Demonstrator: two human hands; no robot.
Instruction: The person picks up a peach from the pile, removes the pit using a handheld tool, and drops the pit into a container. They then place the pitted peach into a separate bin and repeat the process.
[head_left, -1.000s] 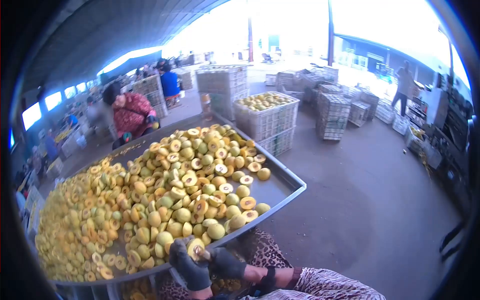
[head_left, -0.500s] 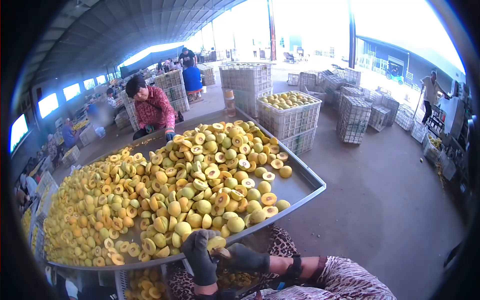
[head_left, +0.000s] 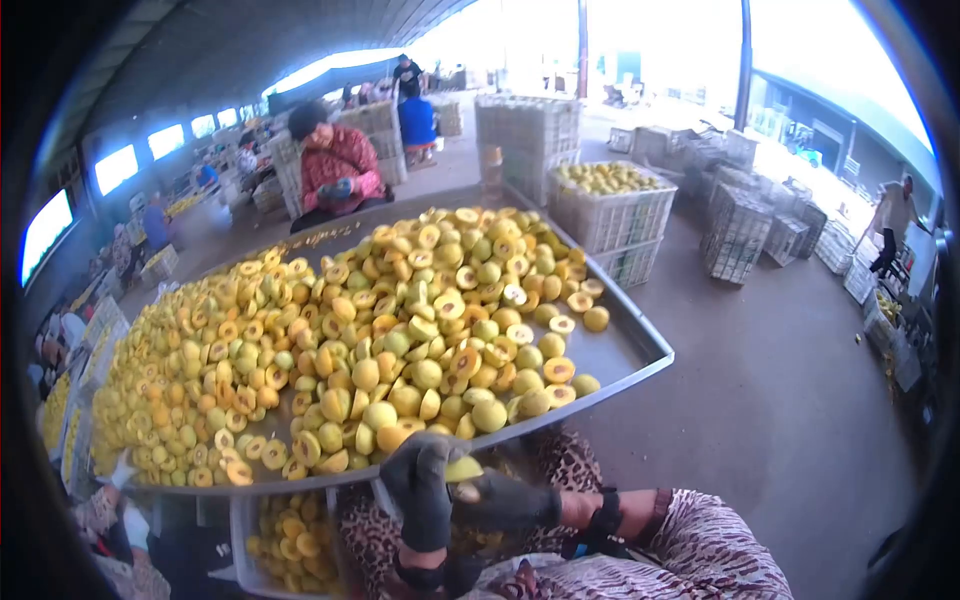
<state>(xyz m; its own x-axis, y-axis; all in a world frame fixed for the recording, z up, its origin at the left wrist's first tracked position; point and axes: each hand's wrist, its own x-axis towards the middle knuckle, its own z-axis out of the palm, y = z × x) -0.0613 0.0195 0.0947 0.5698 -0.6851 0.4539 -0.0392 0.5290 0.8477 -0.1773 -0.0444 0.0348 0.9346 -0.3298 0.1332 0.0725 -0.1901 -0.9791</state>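
In the head view, my left hand (head_left: 422, 488), in a dark glove, is closed around a yellow-green peach half (head_left: 463, 468) just past the near rim of the metal table. My right hand (head_left: 505, 499), also gloved, is closed right beside that fruit. A small pale part shows at its fingertips, too blurred to name. A large heap of halved yellow peaches (head_left: 400, 330) covers much of the metal table (head_left: 625, 335). Below my hands, a crate (head_left: 243, 540) holds more peach halves (head_left: 295, 545).
Across the table a person (head_left: 335, 170) in a red patterned top holds something at chest height. Another worker's pale gloved hand (head_left: 136, 527) is at lower left. Stacked crates (head_left: 610, 220) of fruit stand beyond the right corner. More crates (head_left: 740, 235) lie on the floor behind.
The view has shifted, so the table appears farther right and higher. The person opposite has drawn their hand back from the heap. Both my hands stay together at the peach half.
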